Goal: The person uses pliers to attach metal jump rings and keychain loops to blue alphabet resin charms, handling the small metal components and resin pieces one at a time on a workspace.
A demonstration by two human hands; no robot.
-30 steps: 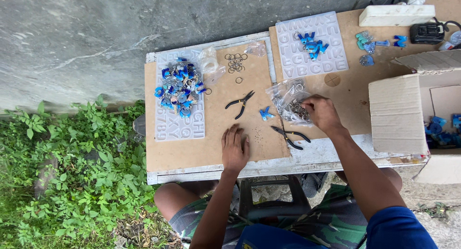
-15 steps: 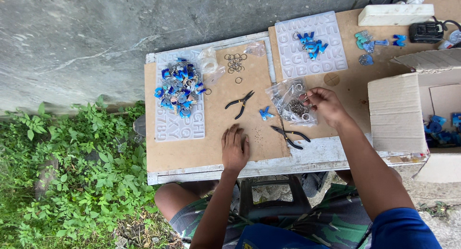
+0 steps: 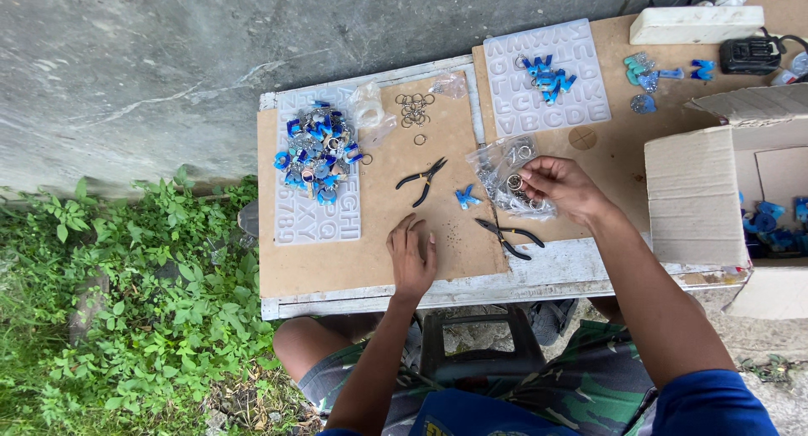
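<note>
My left hand [image 3: 411, 255] lies flat, fingers together, on the brown board [image 3: 337, 263] near the table's front edge, holding nothing. My right hand [image 3: 562, 186] reaches into a clear plastic bag [image 3: 503, 162] of metal rings, its fingertips pinching at a ring. A small blue resin piece [image 3: 465, 197] lies between the hands. One pair of black pliers [image 3: 508, 236] rests just below the bag, another pair [image 3: 422, 179] further left.
A clear letter mould [image 3: 316, 213] heaped with blue keychain pieces sits at the left. A second mould [image 3: 547, 108] holds blue letters at the back. Loose rings [image 3: 414, 109] lie nearby. An open cardboard box [image 3: 699, 196] stands right; green plants [image 3: 126, 318] grow left.
My right hand has shifted slightly up and right over the bag of rings. My left hand has stayed put on the board.
</note>
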